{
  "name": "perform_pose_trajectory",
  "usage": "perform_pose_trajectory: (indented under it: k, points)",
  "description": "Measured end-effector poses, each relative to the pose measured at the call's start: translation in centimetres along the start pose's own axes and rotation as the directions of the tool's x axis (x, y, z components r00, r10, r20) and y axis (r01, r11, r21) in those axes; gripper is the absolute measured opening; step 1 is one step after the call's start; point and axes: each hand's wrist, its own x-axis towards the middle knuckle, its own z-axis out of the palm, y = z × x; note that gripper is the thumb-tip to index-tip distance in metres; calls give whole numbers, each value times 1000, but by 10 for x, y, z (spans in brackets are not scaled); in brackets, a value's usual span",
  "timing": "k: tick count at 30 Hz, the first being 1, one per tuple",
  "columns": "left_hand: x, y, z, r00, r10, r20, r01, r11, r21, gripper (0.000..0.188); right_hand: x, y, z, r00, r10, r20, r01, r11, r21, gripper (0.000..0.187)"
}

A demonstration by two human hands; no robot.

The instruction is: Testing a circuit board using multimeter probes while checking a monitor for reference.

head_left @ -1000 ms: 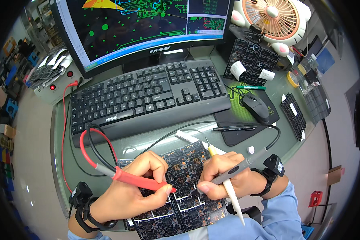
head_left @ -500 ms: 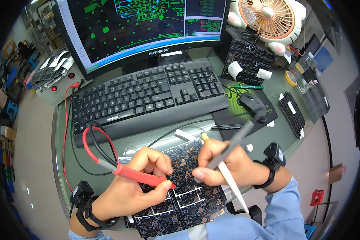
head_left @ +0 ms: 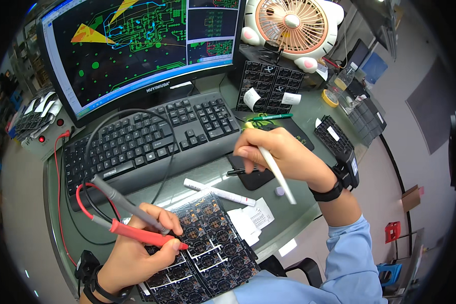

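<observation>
My left hand [head_left: 137, 256] grips two test probes together, a red one [head_left: 139, 233] and a dark grey one [head_left: 124, 202]. Their tips point at a black circuit board panel [head_left: 215, 253], on which my left fingers rest. The red tip appears to meet the panel; actual contact is hard to judge. Above the mouse pad [head_left: 256, 178], my right hand [head_left: 294, 157] is closed round a slim cream stick with a yellowish end [head_left: 278, 177]. The mouse is out of sight, apparently behind that hand. A white marker pen [head_left: 220, 192] lies just beyond the panel.
A black keyboard [head_left: 152, 137] stands before a monitor [head_left: 159, 86] showing a circuit layout. Looped probe cables cross the keyboard. At the left stands a box with red sockets [head_left: 41, 139]. Further right are a fan [head_left: 291, 23], upright board panels [head_left: 268, 83], a green pen [head_left: 271, 116] and paper labels [head_left: 261, 217].
The grey probe has passed from my right hand to my left. My right hand has moved away from the panel toward the mouse pad, keeping the cream stick. Orange-yellow triangles now show on the monitor.
</observation>
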Motion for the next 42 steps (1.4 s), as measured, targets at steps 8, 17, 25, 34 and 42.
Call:
perform_pose_trajectory:
  k: [8,17,25,34,42]
  points:
    - [2,2,-2,1000,24,7,-24,998,55,28,-21,21,27,986,-164,32,162,893,-420,24]
    - [-1,10,-3,1000,-13,-21,13,999,-30,22,-23,25,28,990,-141,-5,117,839,-532,34]
    - [-7,18,-25,994,63,91,-37,965,-260,53,-7,-40,39,998,-49,-26,51,606,794,27]
    - [-8,20,-27,882,42,470,-2,996,-85,52,15,-56,83,967,-222,-128,253,742,621,24]
    - [-7,25,-26,911,102,399,-2,970,-243,50,2,-54,77,946,-175,-274,325,571,754,22]
